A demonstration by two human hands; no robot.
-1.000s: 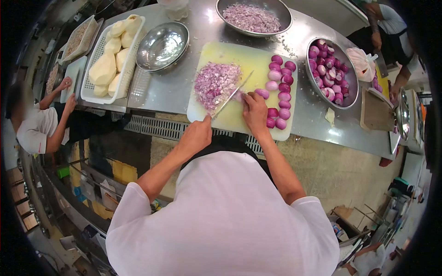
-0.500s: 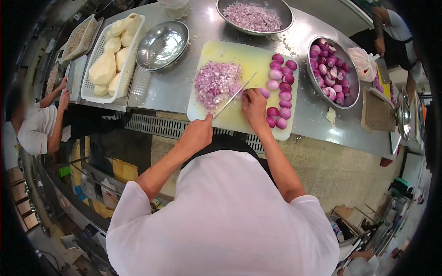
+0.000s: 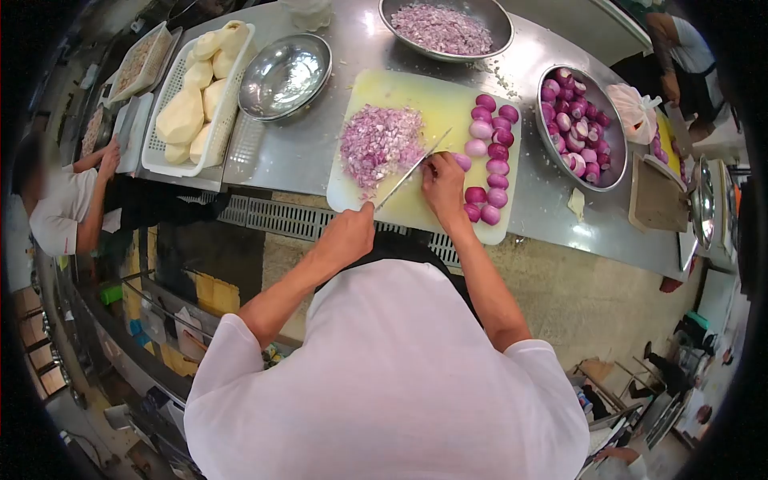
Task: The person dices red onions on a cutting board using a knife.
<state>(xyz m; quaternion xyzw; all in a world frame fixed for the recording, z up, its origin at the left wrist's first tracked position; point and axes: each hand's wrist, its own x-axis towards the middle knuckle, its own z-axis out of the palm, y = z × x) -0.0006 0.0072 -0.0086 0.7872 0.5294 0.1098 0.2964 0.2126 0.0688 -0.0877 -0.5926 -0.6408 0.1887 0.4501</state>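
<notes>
My left hand (image 3: 346,238) is closed around the handle of a long kitchen knife (image 3: 412,170), whose blade slants up and away over the white cutting board (image 3: 364,88). My right hand (image 3: 442,186), fingers curled and pressed together, grips a peeled red onion (image 3: 462,162) just right of the blade; the fingers hide part of it. Left of the knife lies a heap of chopped red onion (image 3: 380,144). Peeled red onions (image 3: 498,166) stand in rows along the board's right side.
Behind the board is a steel bowl of chopped onion (image 3: 442,30); to its right, a bowl of peeled onions (image 3: 574,128). At left are a steel bowl (image 3: 286,78) and a white basket (image 3: 150,152) of large pale peeled vegetables. A co-worker (image 3: 68,200) stands at far left, another person (image 3: 684,56) at upper right.
Both hands, the knife and the onion keep nearly the same places on the board. The whole view has shifted very slightly. The co-worker at left has shifted their arms a little.
</notes>
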